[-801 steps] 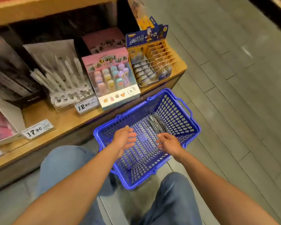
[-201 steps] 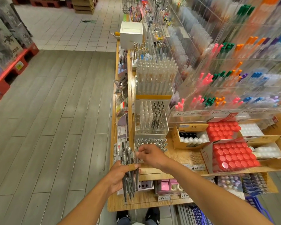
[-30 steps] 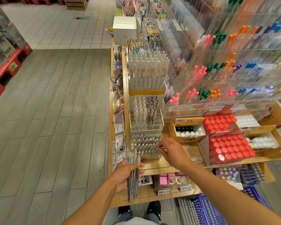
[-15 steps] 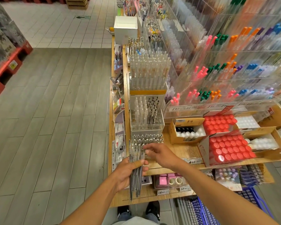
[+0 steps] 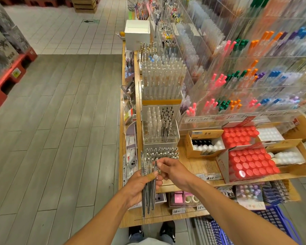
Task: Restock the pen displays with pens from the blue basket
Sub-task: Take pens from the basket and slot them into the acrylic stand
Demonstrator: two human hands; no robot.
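Before the wooden shelf [image 5: 198, 165], left hand [image 5: 140, 184] grips pens [image 5: 148, 195]; right hand [image 5: 173, 170] pinches one.

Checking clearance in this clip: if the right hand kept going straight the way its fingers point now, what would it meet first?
The right hand points left, at the bundle of pens gripped in the left hand. Its fingertips already seem to pinch one pen's top, so the bundle comes first, though depth is uncertain from this one view.

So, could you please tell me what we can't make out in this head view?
- Basket: cut off by the bottom edge and behind the right arm.
- Pen rack: front rows hidden by both hands.
- Price tags: partly too small to read.
- Upper pens: blurred.
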